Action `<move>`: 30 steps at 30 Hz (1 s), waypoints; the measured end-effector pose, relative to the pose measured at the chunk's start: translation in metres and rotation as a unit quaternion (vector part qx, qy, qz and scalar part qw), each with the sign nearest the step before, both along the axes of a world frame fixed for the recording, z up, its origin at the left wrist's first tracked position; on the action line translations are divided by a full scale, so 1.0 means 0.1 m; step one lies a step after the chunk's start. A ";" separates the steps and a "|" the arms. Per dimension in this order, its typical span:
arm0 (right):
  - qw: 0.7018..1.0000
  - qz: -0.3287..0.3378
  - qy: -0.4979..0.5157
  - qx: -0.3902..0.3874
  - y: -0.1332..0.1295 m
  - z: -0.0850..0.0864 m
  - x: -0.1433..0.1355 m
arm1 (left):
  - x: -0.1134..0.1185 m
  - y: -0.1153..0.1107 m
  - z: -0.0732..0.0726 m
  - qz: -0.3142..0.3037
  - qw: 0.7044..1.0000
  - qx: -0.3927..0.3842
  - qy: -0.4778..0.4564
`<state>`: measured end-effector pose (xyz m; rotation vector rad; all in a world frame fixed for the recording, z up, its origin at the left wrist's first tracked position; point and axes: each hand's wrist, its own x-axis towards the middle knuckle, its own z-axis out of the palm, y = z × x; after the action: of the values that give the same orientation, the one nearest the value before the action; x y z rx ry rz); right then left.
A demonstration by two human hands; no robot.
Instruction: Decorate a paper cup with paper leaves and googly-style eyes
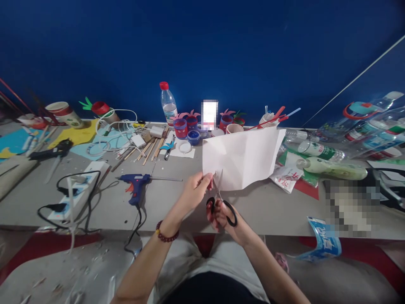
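A white sheet of paper (256, 156) with fold creases is held up over the table's front middle. My left hand (199, 185) pinches its lower left corner between thumb and fingers. In my right hand (223, 215) are black-handled scissors (233, 216), fingers in the loops. The scissor blades are apart and point up at the paper's lower left edge, close to my left fingertips. A blue hot glue gun (136, 185) lies on the table to the left of my left hand.
Behind the paper stand painted cups (180, 128), a paint jar (193, 137) and a red-capped bottle (168, 105). Wooden sticks (156, 145) and tangled white cables lie left, near a power strip (79, 190). Plastic bottles (332, 167) crowd the right.
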<state>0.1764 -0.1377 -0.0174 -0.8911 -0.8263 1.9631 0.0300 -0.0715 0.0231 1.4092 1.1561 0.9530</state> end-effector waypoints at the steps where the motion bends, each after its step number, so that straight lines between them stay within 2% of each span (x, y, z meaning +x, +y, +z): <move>1: 1.000 0.013 -0.004 0.003 -0.02 0.03 0.00 | -0.02 0.01 0.00 -0.001 1.000 0.009 0.019; 5: 0.997 0.036 -0.058 0.031 -0.04 0.11 0.05 | -0.05 0.02 0.02 -0.009 0.999 0.016 0.051; 10: 0.984 0.037 -0.160 0.066 0.04 0.14 0.12 | -0.06 0.02 0.06 -0.021 1.000 -0.006 0.021; 13: 0.979 0.024 -0.188 0.076 0.10 0.13 0.14 | -0.08 0.05 0.12 -0.038 0.999 -0.021 -0.002; 18: 0.981 0.008 -0.181 0.069 0.15 0.11 0.13 | -0.09 0.07 0.24 -0.047 0.999 -0.025 0.002; 24: 0.992 0.066 -0.095 0.051 0.15 0.18 0.15 | -0.07 0.06 0.28 -0.027 0.999 -0.030 0.008; 30: 0.988 0.071 -0.123 0.062 0.19 0.21 0.16 | -0.05 0.04 0.31 -0.033 0.998 -0.046 0.010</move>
<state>0.1925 -0.1187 0.0032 -1.0388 -1.1698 1.9220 0.0249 -0.0673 0.0538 1.3774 1.1467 0.8297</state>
